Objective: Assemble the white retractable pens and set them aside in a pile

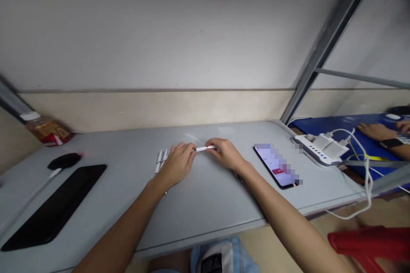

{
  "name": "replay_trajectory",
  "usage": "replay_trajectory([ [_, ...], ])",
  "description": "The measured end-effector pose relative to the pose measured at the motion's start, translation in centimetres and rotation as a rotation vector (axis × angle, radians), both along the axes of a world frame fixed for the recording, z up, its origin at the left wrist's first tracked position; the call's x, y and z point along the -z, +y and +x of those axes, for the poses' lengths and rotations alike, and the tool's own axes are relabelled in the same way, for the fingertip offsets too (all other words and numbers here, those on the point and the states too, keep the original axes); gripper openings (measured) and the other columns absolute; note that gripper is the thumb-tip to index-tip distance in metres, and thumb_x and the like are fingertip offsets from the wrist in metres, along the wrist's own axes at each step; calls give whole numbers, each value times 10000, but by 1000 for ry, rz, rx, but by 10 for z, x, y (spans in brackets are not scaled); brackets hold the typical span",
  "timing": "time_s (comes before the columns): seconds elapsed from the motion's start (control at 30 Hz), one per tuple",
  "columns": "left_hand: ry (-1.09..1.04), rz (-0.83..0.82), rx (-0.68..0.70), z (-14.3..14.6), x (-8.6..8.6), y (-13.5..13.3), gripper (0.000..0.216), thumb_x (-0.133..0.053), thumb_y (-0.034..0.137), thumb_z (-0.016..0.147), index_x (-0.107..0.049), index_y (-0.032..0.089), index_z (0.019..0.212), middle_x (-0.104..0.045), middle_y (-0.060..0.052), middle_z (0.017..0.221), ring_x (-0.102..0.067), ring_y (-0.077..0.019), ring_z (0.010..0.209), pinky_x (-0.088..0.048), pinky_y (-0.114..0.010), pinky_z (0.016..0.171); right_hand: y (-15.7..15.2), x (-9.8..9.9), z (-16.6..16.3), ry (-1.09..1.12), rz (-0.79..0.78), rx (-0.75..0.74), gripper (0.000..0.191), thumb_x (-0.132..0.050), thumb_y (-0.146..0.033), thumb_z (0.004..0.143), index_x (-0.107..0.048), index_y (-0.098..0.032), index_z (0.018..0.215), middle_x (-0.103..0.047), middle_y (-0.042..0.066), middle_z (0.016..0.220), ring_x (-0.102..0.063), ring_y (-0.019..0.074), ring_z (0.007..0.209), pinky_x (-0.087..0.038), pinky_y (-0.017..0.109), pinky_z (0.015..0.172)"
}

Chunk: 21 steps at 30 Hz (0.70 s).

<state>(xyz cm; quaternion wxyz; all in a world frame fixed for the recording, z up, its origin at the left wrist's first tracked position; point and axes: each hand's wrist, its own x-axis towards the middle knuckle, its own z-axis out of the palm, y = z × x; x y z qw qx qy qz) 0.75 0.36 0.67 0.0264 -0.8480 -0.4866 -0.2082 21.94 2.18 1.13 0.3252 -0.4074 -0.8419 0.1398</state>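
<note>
as the fingers of the left hand (179, 160) and right hand (224, 153) are grasping its opposite ends, a slim, straight white pen (201, 149) is stretching nearly level between them over the bench (205, 209)

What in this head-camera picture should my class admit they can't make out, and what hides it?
All in the head view:
- Ends of the white pen: largely covered by the left hand and right hand.
- Number of other pens: the left hand blocks some.
- Phone text: pixel blocks and small size.
- Bottle label: blurred.
- Red object: cut off by the right edge.
</note>
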Motion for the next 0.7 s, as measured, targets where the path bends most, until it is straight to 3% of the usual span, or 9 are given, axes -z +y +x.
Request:
replay_trajectory([
  [0.17,-10,0,19,-2,-2,0,276,-293,325,974,-544,215,1002,-563,-44,881,-508,-205,865,-362,-341,782,1,-1,2,58,-129,-24,282,-448,-336,954,-694,-197,958,-693,37,831,-582,142,726,-400,246,677],
  [0.33,-36,-26,34,-5,-5,-1,283,-278,325,981,-540,217,974,-579,-30,877,-499,-195,863,-354,-340,782,0,-6,7,224,-134,-87,267,-624,-359,844,-638,-198,1057,-663,14,861,-561,127,725,-404,231,676],
  [0.43,-47,-43,50,-5,-8,-1,306,-247,320,989,-531,211,957,-588,-27,879,-490,-191,866,-348,-341,781,2,-7,9,238,-177,-101,219,-564,-373,878,-652,-173,898,-598,-12,695,-500,111,620,-372,221,608],
  [0.53,-60,-37,62,-6,-9,0,297,-253,316,989,-527,206,950,-590,-27,888,-486,-191,870,-343,-341,786,4,-7,9,238,-235,-82,372,-450,-427,929,-630,-157,747,-504,-28,580,-431,102,548,-337,224,562],
  [0.7,-66,-21,43,-9,-8,2,283,-267,323,986,-514,205,917,-580,-21,856,-480,-195,862,-337,-339,773,6,-5,9,348,-244,-98,315,-644,-429,799,-597,-183,990,-506,-45,667,-444,104,587,-333,213,558],
])
